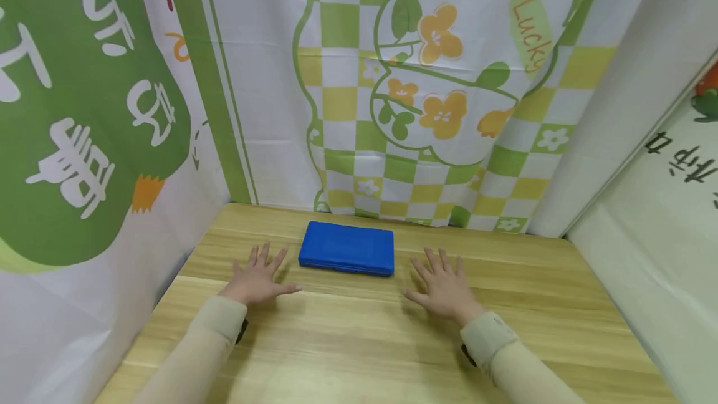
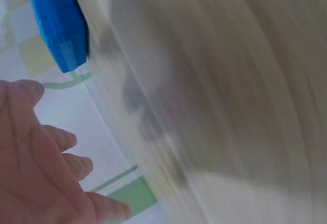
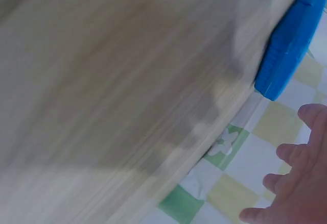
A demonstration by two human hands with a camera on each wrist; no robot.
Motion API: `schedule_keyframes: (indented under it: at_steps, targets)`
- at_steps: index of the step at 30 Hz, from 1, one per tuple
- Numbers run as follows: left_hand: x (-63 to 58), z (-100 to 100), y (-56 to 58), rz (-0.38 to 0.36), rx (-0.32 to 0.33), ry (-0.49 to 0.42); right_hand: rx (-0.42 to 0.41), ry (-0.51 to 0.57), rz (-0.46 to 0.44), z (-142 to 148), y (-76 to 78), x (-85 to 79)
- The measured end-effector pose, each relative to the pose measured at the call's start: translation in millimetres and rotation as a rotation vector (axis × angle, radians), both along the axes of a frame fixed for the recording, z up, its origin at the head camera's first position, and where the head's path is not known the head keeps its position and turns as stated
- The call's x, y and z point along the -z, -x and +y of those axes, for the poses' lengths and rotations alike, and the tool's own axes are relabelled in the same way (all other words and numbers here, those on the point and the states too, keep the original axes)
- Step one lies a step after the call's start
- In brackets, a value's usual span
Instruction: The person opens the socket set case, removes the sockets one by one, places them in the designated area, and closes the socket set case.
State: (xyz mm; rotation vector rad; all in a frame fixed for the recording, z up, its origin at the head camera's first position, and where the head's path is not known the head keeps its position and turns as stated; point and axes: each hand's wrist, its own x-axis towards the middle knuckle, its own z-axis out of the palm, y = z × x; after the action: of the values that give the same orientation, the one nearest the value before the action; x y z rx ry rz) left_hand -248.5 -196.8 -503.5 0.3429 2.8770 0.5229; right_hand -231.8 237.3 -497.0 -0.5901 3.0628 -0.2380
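Observation:
A flat blue plastic case (image 1: 346, 248) lies closed on the wooden table, near its back edge. To its left, my left hand (image 1: 259, 282) is spread with the palm down and holds nothing. On the other side, my right hand (image 1: 444, 288) is spread the same way, also holding nothing. Both hands are apart from the case. One end of the blue case (image 2: 60, 25) shows at the top left of the left wrist view, beyond the thumb. In the right wrist view the case's other end (image 3: 291, 43) appears at the upper right. The case's contents are hidden.
The wooden table (image 1: 348, 341) has a light striped grain. Behind it hangs a green, yellow and white checked curtain (image 1: 342, 105) reaching the back edge. Printed cloth (image 1: 73, 142) hangs along the left side, and another white cloth (image 1: 656, 217) along the right.

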Motion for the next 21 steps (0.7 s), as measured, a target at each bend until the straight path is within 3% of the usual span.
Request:
schedule_keyframes:
  at_steps: [9,16,21]
  targets:
    - [-4.3,7.6,24.7,-0.122,0.012,-0.352,0.098,0.447,-0.290,-11.8,17.9,-10.3]
    - [4.8,13.9,43.4,-0.152,-0.026,-0.490,0.234,0.826,-0.502,-19.6,30.3,-5.6]
    - [7.4,19.1,52.0,-0.181,-0.068,-0.525,0.314,0.954,-0.517,-27.2,38.5,-0.7]
